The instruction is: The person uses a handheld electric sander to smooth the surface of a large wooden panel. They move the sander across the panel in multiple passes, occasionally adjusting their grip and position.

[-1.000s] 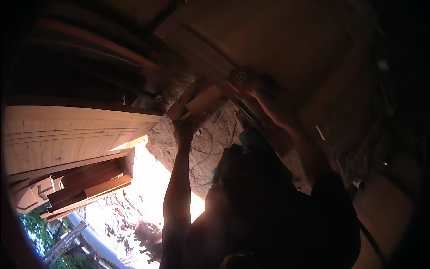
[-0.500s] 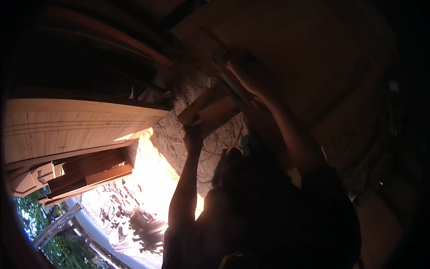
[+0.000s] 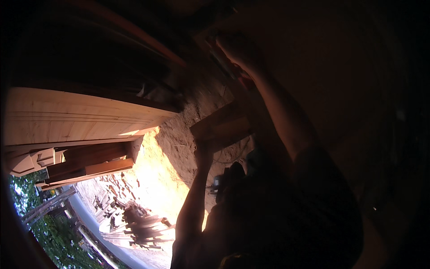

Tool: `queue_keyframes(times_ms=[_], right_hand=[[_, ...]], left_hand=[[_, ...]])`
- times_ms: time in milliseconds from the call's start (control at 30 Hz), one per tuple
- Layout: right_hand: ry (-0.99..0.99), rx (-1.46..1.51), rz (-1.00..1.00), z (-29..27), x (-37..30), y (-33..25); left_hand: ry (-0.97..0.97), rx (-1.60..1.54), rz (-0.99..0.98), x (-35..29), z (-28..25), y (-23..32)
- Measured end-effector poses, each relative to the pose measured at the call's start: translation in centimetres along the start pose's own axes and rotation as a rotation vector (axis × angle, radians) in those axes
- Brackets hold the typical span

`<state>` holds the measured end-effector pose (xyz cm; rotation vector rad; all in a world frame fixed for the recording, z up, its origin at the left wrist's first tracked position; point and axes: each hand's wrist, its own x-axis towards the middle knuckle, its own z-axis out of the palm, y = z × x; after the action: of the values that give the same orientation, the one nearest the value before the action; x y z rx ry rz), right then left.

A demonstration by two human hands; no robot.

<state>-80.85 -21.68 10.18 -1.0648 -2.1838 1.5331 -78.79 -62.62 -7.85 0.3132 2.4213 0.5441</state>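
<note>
In shadow, my left hand (image 3: 204, 152) is closed on the near end of a short, wide wooden board (image 3: 224, 127), which slants away to the right. Beyond it, my right hand (image 3: 239, 54) reaches far forward with bent fingers. It is closed round a dark, long tool with red parts (image 3: 244, 81), lying along the edge of a large dark wooden surface. The tool's kind is too dark to make out. My right forearm runs back over that surface. The fingertips of both hands are mostly lost in shadow.
A pale panelled wooden door or board (image 3: 80, 112) juts in from the left, with stacked brown boards (image 3: 89, 168) below it. Sandy ground (image 3: 168, 157) lies partly in bright sun. Scattered wood offcuts (image 3: 143, 224) are heaped at the lower left. A reddish bar (image 3: 134, 33) crosses the dark upper left.
My right hand has moved farther forward and a little left along with the tool. My left hand, still on the board, appears slightly lower and farther right as the view shifts.
</note>
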Motion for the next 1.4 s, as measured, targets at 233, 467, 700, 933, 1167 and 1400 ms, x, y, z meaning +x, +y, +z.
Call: queue_keyframes(times_ms=[233,467,700,933,1167,1400], right_hand=[[0.159,0.252,-0.267,2.1,7.3,3.7],[0.389,0.073,-0.292,-4.4,-14.1,5.3],[0.061,-0.060,0.472,-18.1,-38.3,9.7],[0.389,-0.220,0.899,-32.6,-50.1,10.4],[0.499,-0.551,0.578,-42.9,-45.1,12.2],[0.504,-0.252,0.304,-28.1,-29.1,3.7]], left_hand=[[0.003,0.056,0.113,0.8,0.0,0.7],[0.022,0.003,0.173,2.8,-1.1,-1.0],[-0.017,0.122,0.170,4.8,-1.6,-1.2],[-0.044,0.190,0.153,6.0,-0.5,-2.0],[-0.047,0.135,0.247,3.5,-1.2,-0.4],[0.177,0.093,0.166,-0.4,-6.5,-4.7]])
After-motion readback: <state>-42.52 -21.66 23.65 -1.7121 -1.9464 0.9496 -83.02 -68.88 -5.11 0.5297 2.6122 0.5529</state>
